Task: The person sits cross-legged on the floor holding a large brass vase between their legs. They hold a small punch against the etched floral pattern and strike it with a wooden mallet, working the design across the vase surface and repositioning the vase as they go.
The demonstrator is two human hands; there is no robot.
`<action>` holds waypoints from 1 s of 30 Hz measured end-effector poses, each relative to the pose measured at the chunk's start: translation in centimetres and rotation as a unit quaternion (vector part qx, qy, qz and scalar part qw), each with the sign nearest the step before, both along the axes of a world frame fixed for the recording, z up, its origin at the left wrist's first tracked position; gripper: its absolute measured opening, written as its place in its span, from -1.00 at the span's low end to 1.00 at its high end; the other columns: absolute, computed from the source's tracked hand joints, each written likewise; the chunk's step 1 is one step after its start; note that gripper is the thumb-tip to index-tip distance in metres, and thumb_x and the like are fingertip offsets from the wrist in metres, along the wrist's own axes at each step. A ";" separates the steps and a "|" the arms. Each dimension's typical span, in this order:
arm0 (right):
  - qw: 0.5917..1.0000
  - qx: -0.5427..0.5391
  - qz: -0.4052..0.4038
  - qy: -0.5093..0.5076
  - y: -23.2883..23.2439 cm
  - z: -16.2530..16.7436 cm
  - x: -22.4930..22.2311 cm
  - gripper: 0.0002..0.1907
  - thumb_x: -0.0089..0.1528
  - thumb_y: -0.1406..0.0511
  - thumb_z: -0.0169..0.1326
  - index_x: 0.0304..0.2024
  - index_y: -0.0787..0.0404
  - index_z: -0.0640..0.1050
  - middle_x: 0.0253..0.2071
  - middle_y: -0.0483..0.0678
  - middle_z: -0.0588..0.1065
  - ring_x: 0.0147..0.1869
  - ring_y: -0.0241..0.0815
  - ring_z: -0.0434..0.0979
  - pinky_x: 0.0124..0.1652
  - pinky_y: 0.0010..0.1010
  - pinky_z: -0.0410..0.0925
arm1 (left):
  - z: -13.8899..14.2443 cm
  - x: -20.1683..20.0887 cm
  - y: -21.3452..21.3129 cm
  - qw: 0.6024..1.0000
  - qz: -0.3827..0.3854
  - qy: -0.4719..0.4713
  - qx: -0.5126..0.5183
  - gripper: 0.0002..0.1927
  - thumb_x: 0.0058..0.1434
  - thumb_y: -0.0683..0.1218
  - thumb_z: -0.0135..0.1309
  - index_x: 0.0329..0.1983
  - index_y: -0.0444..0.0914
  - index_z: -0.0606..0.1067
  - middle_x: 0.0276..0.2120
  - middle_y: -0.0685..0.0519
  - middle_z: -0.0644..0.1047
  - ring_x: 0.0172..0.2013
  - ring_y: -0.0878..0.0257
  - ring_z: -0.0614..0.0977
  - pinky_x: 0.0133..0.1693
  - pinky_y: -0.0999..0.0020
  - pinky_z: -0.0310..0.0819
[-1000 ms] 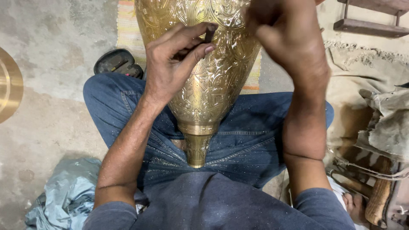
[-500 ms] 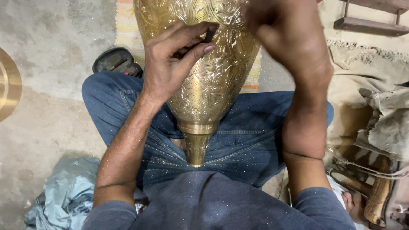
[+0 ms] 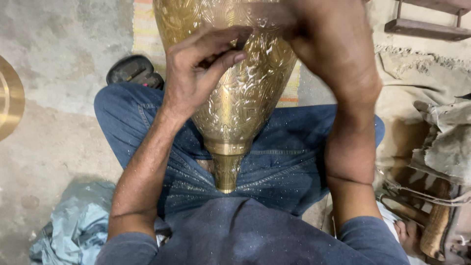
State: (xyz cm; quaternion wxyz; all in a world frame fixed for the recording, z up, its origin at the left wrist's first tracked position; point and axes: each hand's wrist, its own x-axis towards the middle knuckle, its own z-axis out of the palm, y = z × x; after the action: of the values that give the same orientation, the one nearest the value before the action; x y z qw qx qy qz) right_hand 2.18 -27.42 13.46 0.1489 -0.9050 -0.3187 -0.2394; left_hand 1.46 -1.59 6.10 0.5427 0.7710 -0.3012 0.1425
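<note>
From the head view, you've got a big engraved brass vase [image 3: 235, 93] lying across your lap, its narrow neck pointing back at your belly and resting between your jeans-clad thighs. Your left hand [image 3: 196, 73] sits on the vase's left flank, fingers curled and pinching a small dark tool [image 3: 240, 43] against the metal. Your right hand [image 3: 328, 44] is up over the vase's right shoulder, blurred, so can't tell if it's gripping anything. A dark sandal [image 3: 135, 71] lies on the concrete floor [image 3: 54, 59], with crumpled blue cloth [image 3: 73, 230] by your left elbow.
</note>
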 end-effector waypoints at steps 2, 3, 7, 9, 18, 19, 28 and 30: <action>0.999 0.039 -0.004 -0.032 0.0 -0.6 0.2 -0.62 0.18 0.49 0.29 0.02 0.24 0.50 -0.24 0.05 0.52 -0.14 0.10 0.56 -0.10 -0.13 0.41 | 0.3 0.1 -0.2 0.998 0.028 0.048 0.038 -0.70 0.31 -0.10 0.31 0.07 -0.28 0.61 -0.21 0.00 0.65 -0.28 0.25 0.68 -0.30 0.40 0.61; 0.997 0.082 -0.002 0.005 0.0 -0.8 0.4 -0.67 0.22 0.48 0.28 0.00 0.23 0.49 -0.24 0.05 0.51 -0.17 0.08 0.54 -0.12 -0.14 0.41 | 0.3 0.0 -0.2 0.994 0.042 0.080 0.056 -0.67 0.24 -0.11 0.32 0.05 -0.29 0.63 -0.30 -0.01 0.65 -0.37 0.21 0.65 -0.38 0.36 0.55; 0.983 0.138 -0.016 0.124 -0.2 -0.8 0.5 -0.79 0.33 0.45 0.27 -0.12 0.17 0.48 -0.34 -0.02 0.47 -0.30 -0.03 0.47 -0.26 -0.22 0.37 | 0.2 -0.2 -0.2 1.000 0.009 0.011 0.014 -0.70 0.40 -0.10 0.30 0.14 -0.30 0.58 -0.10 -0.02 0.63 -0.11 0.27 0.73 -0.11 0.43 0.72; 0.998 -0.040 -0.046 -0.035 -0.6 -0.5 0.1 -0.69 0.20 0.44 0.32 -0.04 0.19 0.53 -0.29 -0.03 0.51 -0.21 -0.04 0.52 -0.22 -0.22 0.37 | -0.1 -0.3 0.0 1.000 0.002 -0.014 0.005 -0.72 0.44 -0.10 0.30 0.14 -0.28 0.58 -0.02 -0.05 0.63 -0.04 0.24 0.73 -0.03 0.41 0.73; 0.992 -0.083 -0.058 -0.075 -0.2 -0.6 0.4 -0.60 0.18 0.37 0.33 0.06 0.21 0.53 -0.20 -0.01 0.51 -0.12 -0.02 0.51 -0.13 -0.18 0.35 | -2.1 -1.6 -0.9 0.991 0.110 0.038 -0.059 -0.74 0.37 -0.12 0.32 0.06 -0.30 0.60 -0.14 -0.04 0.67 -0.19 0.23 0.79 -0.28 0.45 0.74; 0.993 -0.074 -0.060 -0.068 -0.1 -0.6 0.4 -0.59 0.19 0.37 0.33 0.06 0.22 0.53 -0.19 0.01 0.51 -0.10 0.01 0.50 -0.12 -0.17 0.34 | -2.2 -2.2 -1.3 0.991 0.117 0.020 -0.061 -0.75 0.39 -0.13 0.32 0.06 -0.29 0.59 -0.13 -0.05 0.67 -0.17 0.22 0.79 -0.25 0.44 0.75; 0.993 -0.057 -0.047 -0.090 0.0 -0.3 -0.5 -0.60 0.21 0.41 0.28 0.09 0.14 0.53 -0.06 -0.04 0.51 0.04 0.02 0.49 0.04 -0.14 0.32 | -3.5 -2.6 -1.4 0.987 0.105 0.022 -0.121 -0.88 0.34 -0.20 0.34 -0.13 -0.30 0.61 -0.23 -0.05 0.68 -0.25 0.24 0.77 -0.27 0.41 0.76; 0.991 -0.069 -0.062 -0.093 0.1 0.0 -0.8 -0.58 0.17 0.39 0.28 0.09 0.12 0.54 -0.08 -0.03 0.51 0.02 0.01 0.49 0.01 -0.14 0.31 | -3.7 -2.7 -1.3 0.989 0.112 0.010 -0.098 -0.86 0.34 -0.21 0.33 -0.10 -0.33 0.61 -0.19 -0.07 0.68 -0.24 0.23 0.77 -0.25 0.40 0.76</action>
State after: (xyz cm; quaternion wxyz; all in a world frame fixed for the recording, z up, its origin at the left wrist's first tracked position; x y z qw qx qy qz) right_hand 1.40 -27.31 13.50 0.0409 -0.9051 -0.2900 -0.3083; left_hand -1.22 -2.85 2.39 0.5995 0.7442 -0.1923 0.2232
